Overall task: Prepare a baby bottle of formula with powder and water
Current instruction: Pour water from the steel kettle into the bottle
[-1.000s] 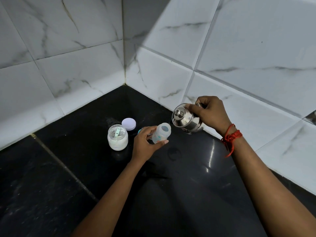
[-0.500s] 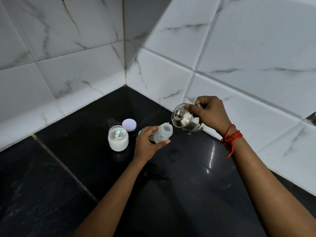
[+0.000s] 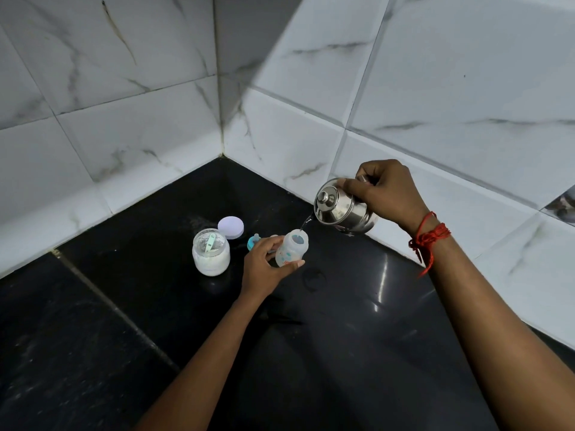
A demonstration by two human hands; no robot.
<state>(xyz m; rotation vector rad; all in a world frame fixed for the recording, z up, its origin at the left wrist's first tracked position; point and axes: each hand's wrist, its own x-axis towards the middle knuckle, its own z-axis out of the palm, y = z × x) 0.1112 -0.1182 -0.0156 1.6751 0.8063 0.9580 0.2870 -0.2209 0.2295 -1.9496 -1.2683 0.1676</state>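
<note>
Pouring water: right hand (image 3: 387, 191) closed on the steel kettle (image 3: 340, 209) handle, kettle tipped down-left, spout just above and to the right of the baby bottle (image 3: 291, 248) mouth. Left hand (image 3: 264, 269) wraps the bottle from its left side on the black worktop (image 3: 342, 337); bottle's long axis near upright, open mouth pointing up toward the spout. Open powder jar (image 3: 211, 251) stands left of that hand, apart.

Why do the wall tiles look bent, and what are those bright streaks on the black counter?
Head view: the wide-angle lens curves the tile lines; the streaks are glare on the glossy counter, below the right hand tilting the steel kettle.
</note>
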